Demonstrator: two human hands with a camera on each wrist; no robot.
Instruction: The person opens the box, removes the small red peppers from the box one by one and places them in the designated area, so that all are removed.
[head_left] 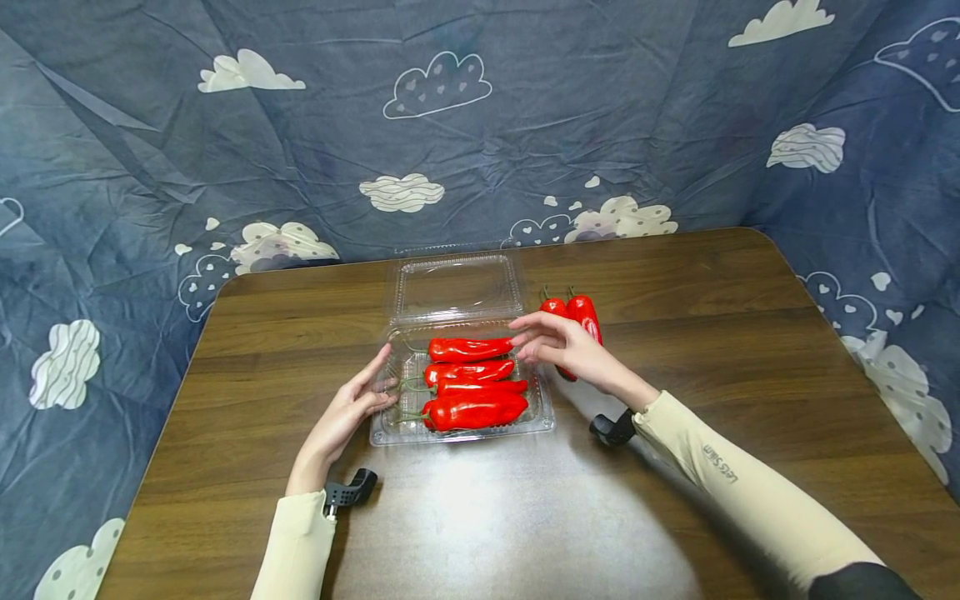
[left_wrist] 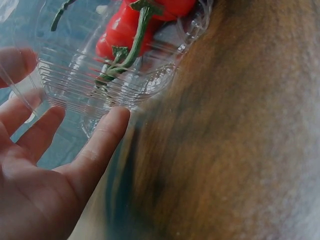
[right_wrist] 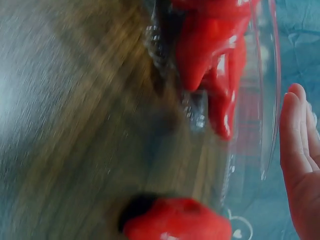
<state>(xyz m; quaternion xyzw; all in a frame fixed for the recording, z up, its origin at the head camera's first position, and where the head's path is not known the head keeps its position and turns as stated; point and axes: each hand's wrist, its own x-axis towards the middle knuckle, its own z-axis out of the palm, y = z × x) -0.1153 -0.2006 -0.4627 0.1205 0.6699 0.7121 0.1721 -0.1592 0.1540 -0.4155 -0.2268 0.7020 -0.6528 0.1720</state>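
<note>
A clear plastic clamshell box (head_left: 538, 427) lies with its lid (head_left: 459, 287) folded back. Several long red peppers (head_left: 476, 412) lie crosswise in it, green stems to the left. My left hand (head_left: 337, 421) is at the box's left side with fingers extended; in the left wrist view a fingertip (left_wrist: 119, 116) meets the ridged plastic wall. Over the box's right rim, my right hand (head_left: 566, 343) hovers with loosely bent fingers near the tip of the farthest pepper (head_left: 468, 349). In the right wrist view its straight fingers (right_wrist: 292, 132) appear beside the clear plastic, holding nothing.
Two more red peppers (head_left: 584, 313) lie on the wooden table (head_left: 697, 333) right of the box, partly hidden by my right hand. A blue cloud-patterned cloth (head_left: 525, 142) hangs behind the table. Each wrist wears a black camera mount (head_left: 351, 489).
</note>
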